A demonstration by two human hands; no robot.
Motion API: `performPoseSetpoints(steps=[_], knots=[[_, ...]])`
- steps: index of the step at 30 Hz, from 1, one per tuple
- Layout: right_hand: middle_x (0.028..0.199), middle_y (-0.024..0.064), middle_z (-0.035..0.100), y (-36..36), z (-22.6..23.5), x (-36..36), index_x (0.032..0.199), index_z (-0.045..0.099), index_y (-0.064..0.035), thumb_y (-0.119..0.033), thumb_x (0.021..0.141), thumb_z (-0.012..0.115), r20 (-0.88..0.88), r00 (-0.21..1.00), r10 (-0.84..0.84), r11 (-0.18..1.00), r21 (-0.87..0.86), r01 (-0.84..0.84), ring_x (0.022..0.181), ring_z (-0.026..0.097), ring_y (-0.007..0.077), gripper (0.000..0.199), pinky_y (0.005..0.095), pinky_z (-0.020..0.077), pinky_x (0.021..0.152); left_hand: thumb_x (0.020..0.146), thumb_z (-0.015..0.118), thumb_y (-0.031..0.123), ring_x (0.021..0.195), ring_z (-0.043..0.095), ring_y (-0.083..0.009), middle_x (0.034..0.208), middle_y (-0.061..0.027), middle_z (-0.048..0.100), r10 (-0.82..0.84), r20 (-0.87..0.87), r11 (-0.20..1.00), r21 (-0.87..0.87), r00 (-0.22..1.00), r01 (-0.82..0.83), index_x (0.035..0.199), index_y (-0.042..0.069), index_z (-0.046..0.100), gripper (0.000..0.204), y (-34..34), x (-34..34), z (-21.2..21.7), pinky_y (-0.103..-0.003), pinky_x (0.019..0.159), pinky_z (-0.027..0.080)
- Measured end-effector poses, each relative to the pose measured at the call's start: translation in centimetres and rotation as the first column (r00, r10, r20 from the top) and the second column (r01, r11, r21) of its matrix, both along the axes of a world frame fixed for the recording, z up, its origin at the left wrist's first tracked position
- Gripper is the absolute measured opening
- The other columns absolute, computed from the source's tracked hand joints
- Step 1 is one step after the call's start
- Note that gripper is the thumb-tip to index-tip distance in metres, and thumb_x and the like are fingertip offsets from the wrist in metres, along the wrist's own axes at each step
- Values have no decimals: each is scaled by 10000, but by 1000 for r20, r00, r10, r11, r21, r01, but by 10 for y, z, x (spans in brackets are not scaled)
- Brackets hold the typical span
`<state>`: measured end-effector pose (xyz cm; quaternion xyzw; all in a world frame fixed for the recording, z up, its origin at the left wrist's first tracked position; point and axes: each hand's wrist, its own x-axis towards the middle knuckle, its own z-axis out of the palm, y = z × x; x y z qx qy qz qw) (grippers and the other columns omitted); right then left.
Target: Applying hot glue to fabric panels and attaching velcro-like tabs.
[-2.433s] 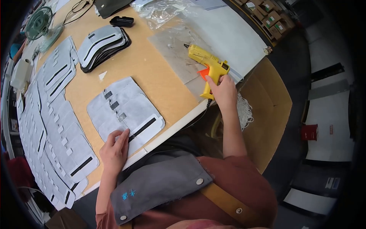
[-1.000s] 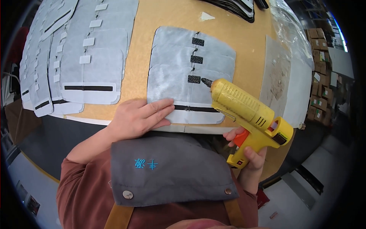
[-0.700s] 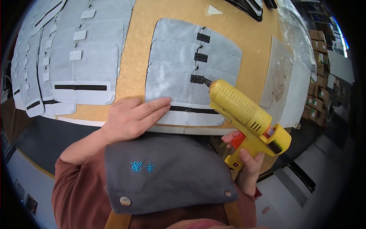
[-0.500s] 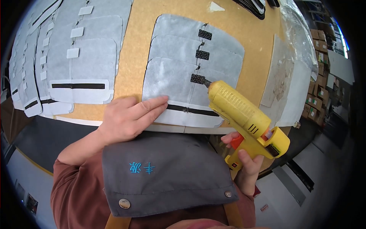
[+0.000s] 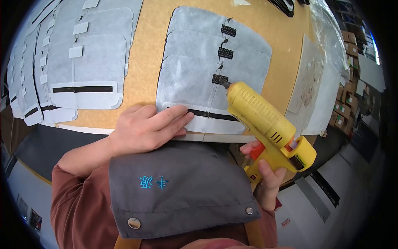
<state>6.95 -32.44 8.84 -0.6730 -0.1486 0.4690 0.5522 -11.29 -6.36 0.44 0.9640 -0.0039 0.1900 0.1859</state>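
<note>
My right hand [image 5: 269, 174] grips a yellow hot glue gun [image 5: 261, 114] by its handle, fingers at the red trigger. The dark nozzle tip is at the right part of the nearest black textured tab [image 5: 220, 79]. That tab lies on the nearest of several overlapping grey fabric panels [image 5: 186, 79]. Two more black tabs, one textured patch [image 5: 225, 53] and another [image 5: 228, 30], lie in line farther up. My left hand [image 5: 151, 126] rests with fingers outstretched on the near edge of this panel, over the left part of its black strip [image 5: 219, 115].
More grey panels [image 5: 97, 62] with white tabs [image 5: 76, 52] lie overlapped on the left of the tan tabletop [image 5: 143, 54]. A stained pale board [image 5: 304, 83] and clear plastic sheeting [image 5: 329, 37] are at the right. Cardboard boxes [image 5: 343, 108] are stacked beyond, and dark pieces [image 5: 286, 6] lie at the far edge.
My left hand has slid right along the panel's near edge, onto the black strip. The nozzle sits slightly farther over the nearest tab. The whole view has shifted a little.
</note>
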Motion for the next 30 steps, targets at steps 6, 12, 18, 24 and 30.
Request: performPoseSetpoints(steps=[6, 12, 18, 24, 30], knots=[[1104, 197, 639, 3, 0, -6, 1395, 396, 40, -104, 870, 656, -32, 997, -65, 998, -12, 65, 1039, 634, 256, 603, 347, 503, 877, 734, 814, 314, 599, 492, -101, 942, 40, 605, 51, -12, 998, -23, 999, -51, 1103, 168, 767, 400, -7, 1, -1, -249, 519, 427], [1156, 205, 603, 0, -5, -6, 1407, 382, 30, -60, 873, 641, -64, 997, -51, 998, 26, 53, 1055, 621, 281, 600, 399, 502, 927, 741, 811, 321, 609, 503, -104, 920, 33, 594, 45, -10, 998, -47, 999, -46, 1101, 165, 767, 395, -6, 1, -2, -256, 521, 430], [1185, 200, 585, -3, -8, -6, 1417, 381, 15, 2, 873, 606, -106, 992, -69, 995, 70, 76, 1074, 610, 287, 589, 426, 492, 953, 746, 807, 329, 619, 517, -105, 911, 30, 588, 35, -21, 997, -67, 999, -36, 1099, 170, 766, 390, -6, 2, -1, -264, 524, 436], [1175, 196, 583, -1, -7, -4, 1427, 372, 9, 8, 872, 606, -79, 997, -6, 999, 45, 9, 1056, 606, 281, 602, 425, 492, 943, 751, 804, 336, 614, 520, -103, 906, 31, 587, 24, -36, 996, -80, 999, -27, 1099, 174, 766, 386, -5, 3, -1, -263, 516, 432], [1156, 193, 585, 0, -7, -5, 1409, 382, 21, 13, 873, 592, -54, 998, -17, 999, 32, 19, 1035, 604, 273, 576, 417, 497, 918, 752, 803, 341, 607, 525, -99, 894, 33, 592, 23, -47, 996, -84, 999, -27, 1092, 175, 768, 380, -5, 4, 0, -258, 512, 432]])
